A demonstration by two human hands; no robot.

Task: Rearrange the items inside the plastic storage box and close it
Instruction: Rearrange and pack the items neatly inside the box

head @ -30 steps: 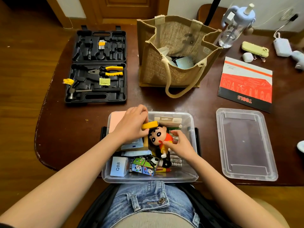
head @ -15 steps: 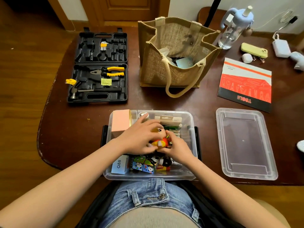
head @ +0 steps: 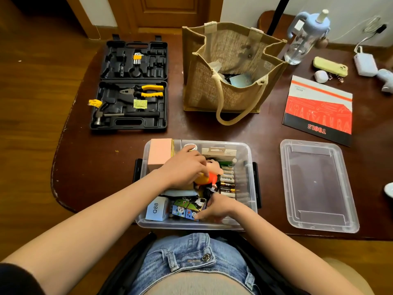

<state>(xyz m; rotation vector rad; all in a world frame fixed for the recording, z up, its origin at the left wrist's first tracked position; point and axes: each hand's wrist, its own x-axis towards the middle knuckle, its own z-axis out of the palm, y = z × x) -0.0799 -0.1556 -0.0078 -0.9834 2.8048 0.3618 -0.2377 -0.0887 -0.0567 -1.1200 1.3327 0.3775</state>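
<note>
A dark wooden table (head: 106,158) stands on a wood floor, with a door behind it. At the table's far left lies an open black tool case (head: 130,85) holding yellow-handled pliers (head: 146,91) and a hammer (head: 119,116). To its right a jute tote bag (head: 229,69) stands upright and open. In front, at the near edge, sits the clear plastic storage box (head: 247,158), uncovered. Inside it, a pink box (head: 159,154) stands in the far left corner and a pale blue box marked Q88 (head: 157,209) in the near left corner. The left hand (head: 182,169) lies over a cartoon doll (head: 212,173) in the middle, fingers bent down onto it, though whether they truly grasp it is hard to tell. The right hand (head: 217,207) curls its fingers around a picture cube (head: 187,206) near the front wall. A row of batteries (head: 227,180) lies just right of the doll. Farther right, apart from the box, the clear lid (head: 319,186) rests flat on the table, with a red TOOLS booklet (head: 319,109) beyond it and a water bottle (head: 304,37) at the far right corner.
</note>
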